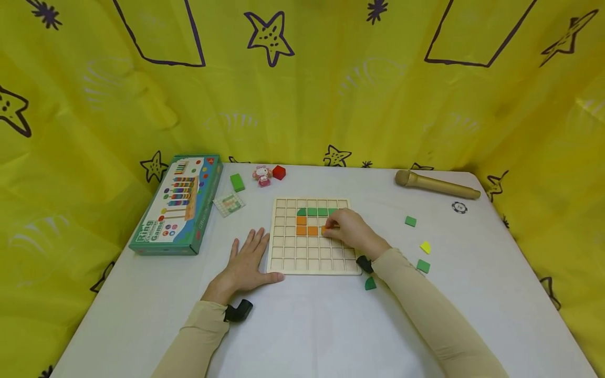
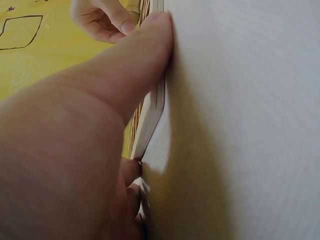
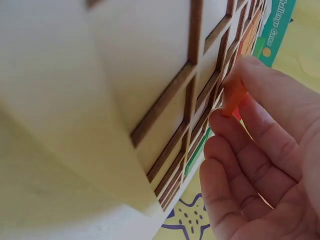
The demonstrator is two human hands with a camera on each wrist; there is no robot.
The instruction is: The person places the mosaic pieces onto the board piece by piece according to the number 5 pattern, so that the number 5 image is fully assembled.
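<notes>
A wooden grid board (image 1: 283,247) lies in the middle of the white table. It carries a row of green tiles (image 1: 316,212) and, below them, orange tiles (image 1: 306,230). My right hand (image 1: 333,227) rests on the board and pinches an orange tile (image 3: 232,97) at a cell just right of the orange ones. My left hand (image 1: 250,254) lies flat on the table beside the board's left edge. Its straight thumb (image 2: 135,65) presses against the board's rim (image 2: 152,112).
Loose tiles lie right of the board: a green square (image 1: 410,221), a yellow piece (image 1: 426,247), another green square (image 1: 423,266) and a dark green piece (image 1: 371,284). A game box (image 1: 179,202), pattern card (image 1: 229,203), green block (image 1: 237,182), pink toy (image 1: 262,176), red cube (image 1: 279,172) and wooden microphone (image 1: 437,185) stand farther back.
</notes>
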